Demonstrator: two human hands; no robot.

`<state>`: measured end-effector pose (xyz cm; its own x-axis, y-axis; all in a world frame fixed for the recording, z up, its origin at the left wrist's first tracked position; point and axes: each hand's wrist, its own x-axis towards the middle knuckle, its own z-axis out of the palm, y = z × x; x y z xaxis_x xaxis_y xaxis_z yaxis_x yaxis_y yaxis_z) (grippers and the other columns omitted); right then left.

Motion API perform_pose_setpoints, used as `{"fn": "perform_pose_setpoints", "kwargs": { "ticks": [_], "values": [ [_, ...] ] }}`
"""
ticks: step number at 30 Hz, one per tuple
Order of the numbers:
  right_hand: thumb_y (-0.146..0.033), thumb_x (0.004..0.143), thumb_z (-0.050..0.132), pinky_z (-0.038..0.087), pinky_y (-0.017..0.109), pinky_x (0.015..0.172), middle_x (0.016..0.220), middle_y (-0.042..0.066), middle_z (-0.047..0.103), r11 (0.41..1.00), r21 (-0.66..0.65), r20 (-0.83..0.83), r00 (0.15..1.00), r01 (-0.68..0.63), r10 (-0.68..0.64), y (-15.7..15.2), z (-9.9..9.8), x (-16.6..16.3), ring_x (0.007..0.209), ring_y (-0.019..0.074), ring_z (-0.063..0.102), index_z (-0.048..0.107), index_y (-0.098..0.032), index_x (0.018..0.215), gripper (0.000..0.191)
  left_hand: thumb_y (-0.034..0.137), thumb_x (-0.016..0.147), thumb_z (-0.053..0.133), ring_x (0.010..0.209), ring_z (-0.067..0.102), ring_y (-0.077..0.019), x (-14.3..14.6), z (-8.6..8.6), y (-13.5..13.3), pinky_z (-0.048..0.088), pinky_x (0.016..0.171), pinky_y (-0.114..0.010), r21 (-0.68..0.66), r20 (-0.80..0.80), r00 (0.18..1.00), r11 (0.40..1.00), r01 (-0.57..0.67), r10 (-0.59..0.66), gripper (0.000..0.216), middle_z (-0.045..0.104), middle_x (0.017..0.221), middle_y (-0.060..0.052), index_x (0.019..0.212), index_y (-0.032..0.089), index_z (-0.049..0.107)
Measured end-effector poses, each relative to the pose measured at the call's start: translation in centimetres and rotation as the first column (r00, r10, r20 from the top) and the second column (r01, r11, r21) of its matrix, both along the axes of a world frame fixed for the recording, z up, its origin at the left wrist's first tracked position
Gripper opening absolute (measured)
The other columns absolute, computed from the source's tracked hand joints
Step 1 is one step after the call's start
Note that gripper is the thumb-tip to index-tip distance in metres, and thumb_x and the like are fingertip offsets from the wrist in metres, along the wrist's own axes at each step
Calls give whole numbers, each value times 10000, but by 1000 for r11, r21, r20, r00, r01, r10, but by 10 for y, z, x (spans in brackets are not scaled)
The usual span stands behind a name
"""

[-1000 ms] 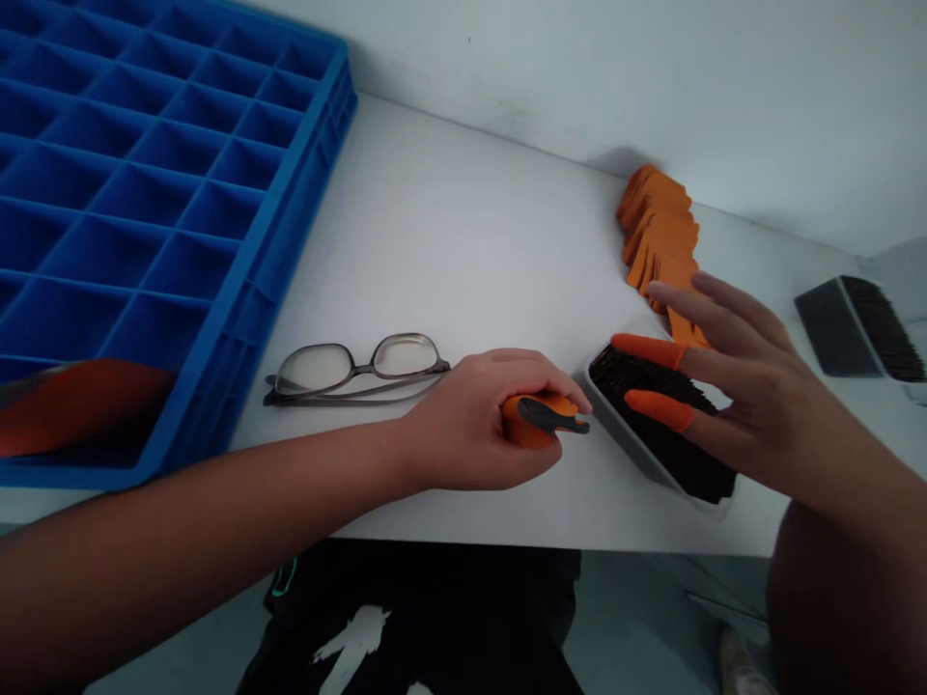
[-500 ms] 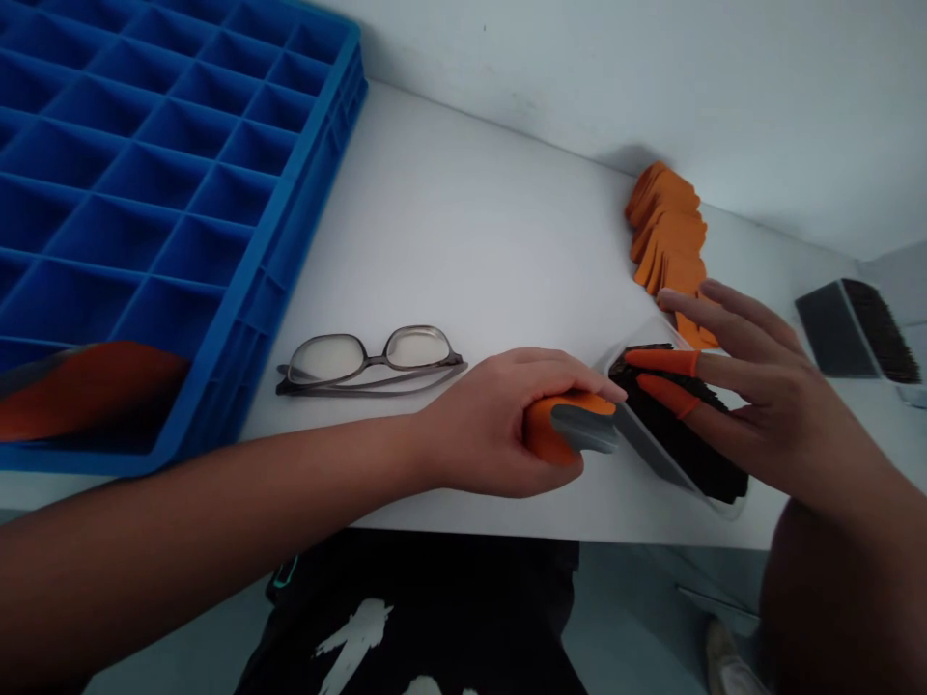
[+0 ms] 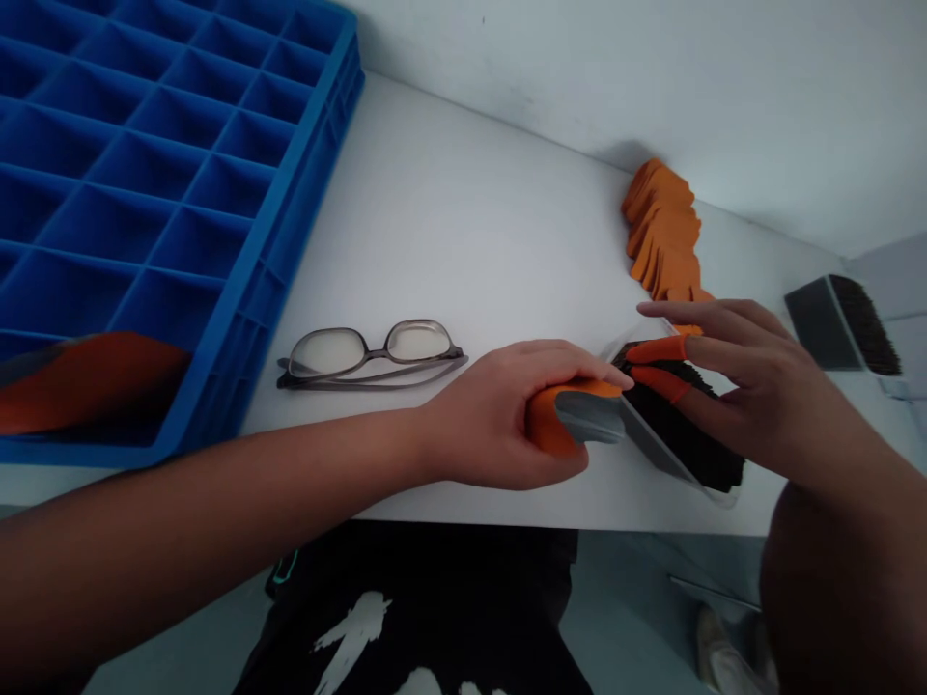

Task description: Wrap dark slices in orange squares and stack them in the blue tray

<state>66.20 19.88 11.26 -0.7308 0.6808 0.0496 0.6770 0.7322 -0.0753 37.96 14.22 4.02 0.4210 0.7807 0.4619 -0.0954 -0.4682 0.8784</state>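
Head view: since a second ago, left hand (image 3: pixel 499 415) is nearer the translucent plastic box (image 3: pixel 656 454), and the right hand (image 3: pixel 757 376) has brought its orange rubbery finger covers (image 3: pixel 658 348) together at the far end of the dark, thin, tightly stacked strips (image 3: pixel 695 439). Left wraps a smooth, curved orange-and-grey piece (image 3: pixel 583 417), grey end facing the box, just beside its rim. Right's covered fingertips nearly meet; can't tell if a strip is pinched. Best, I'd judge: light pinch, peel one strip off, piece steady. Beyond: fanned flat orange pieces (image 3: pixel 662 232), matte; ribbed blue plastic crate (image 3: pixel 250 261) left.
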Motion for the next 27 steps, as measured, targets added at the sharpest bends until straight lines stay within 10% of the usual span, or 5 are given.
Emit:
{"fn": "perform_pose_setpoints", "kwargs": {
  "ticks": [27],
  "values": [
    [-494, 1002, 615, 473, 528, 1110, 1511, 32, 599, 996, 10, 15, 996, 89, -90, -7, 9, 21, 1382, 321, 563, 672, -330, 1245, 298, 93, 723, 704, 1076, 710, -184, 1, -3, 1, 583, 1032, -321, -125, 32, 997, 990, -62, 66, 607, 719, 1243, -78, 1312, 199, 601]
  ]
}}
